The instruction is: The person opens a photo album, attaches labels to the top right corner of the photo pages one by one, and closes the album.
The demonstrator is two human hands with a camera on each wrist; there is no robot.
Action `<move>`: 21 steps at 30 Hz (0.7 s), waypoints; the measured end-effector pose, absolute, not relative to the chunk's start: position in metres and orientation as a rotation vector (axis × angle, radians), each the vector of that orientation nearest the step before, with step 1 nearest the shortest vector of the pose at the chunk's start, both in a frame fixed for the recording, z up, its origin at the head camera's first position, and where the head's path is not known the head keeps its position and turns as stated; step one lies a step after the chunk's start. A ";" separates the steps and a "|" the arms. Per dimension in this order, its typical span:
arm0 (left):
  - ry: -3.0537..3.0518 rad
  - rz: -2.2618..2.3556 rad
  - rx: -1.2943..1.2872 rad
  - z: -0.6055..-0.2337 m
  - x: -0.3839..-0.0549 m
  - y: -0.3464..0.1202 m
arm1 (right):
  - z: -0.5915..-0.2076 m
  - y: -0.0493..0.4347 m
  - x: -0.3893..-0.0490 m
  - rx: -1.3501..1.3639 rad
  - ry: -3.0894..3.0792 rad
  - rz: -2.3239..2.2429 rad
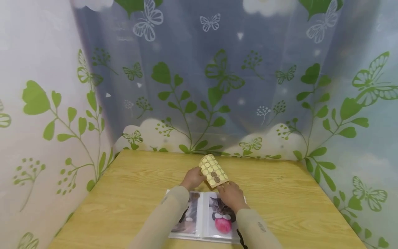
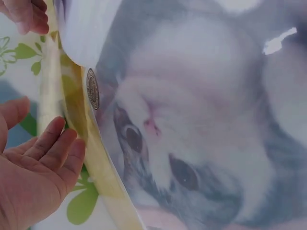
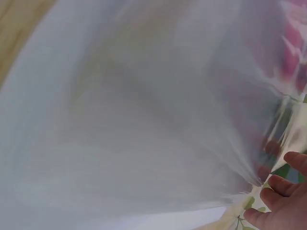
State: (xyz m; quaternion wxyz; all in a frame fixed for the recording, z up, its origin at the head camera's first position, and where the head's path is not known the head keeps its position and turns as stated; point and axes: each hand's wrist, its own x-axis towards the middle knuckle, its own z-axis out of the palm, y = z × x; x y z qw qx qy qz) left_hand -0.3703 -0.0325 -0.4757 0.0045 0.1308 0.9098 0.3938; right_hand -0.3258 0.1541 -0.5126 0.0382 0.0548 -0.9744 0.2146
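A yellowish sticker sheet (image 1: 209, 168) with rows of round shapes is raised, tilted, above the far edge of an open photo album (image 1: 201, 232). Two of its round shapes are brown; the others are pale yellow. At the sheet's left edge, my left hand (image 1: 193, 178) holds it between thumb and fingers. The right hand (image 1: 232, 195) pinches its lower edge, over the album's right page. A brown round sticker (image 2: 92, 89) lies at the edge of the left page, beside a cat photo (image 2: 182, 120). In the right wrist view, the right hand's fingertips (image 3: 276, 184) overlap the clear page sleeve (image 3: 144, 143).
The album rests on a wood-grain table (image 1: 130, 183) near its front. Behind and on both sides hangs a cloth (image 1: 199, 86) printed with green leaves and butterflies. A cat photo with a pink ball (image 1: 223, 225) fills the right page.
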 end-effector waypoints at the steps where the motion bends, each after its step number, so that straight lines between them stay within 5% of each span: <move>1: 2.855 1.231 0.411 -0.476 -0.370 -0.033 | -0.512 0.154 -0.326 0.171 -2.980 0.655; 21: 2.918 0.917 0.568 -0.473 -0.365 -0.041 | -0.508 0.155 -0.337 0.381 -3.098 0.495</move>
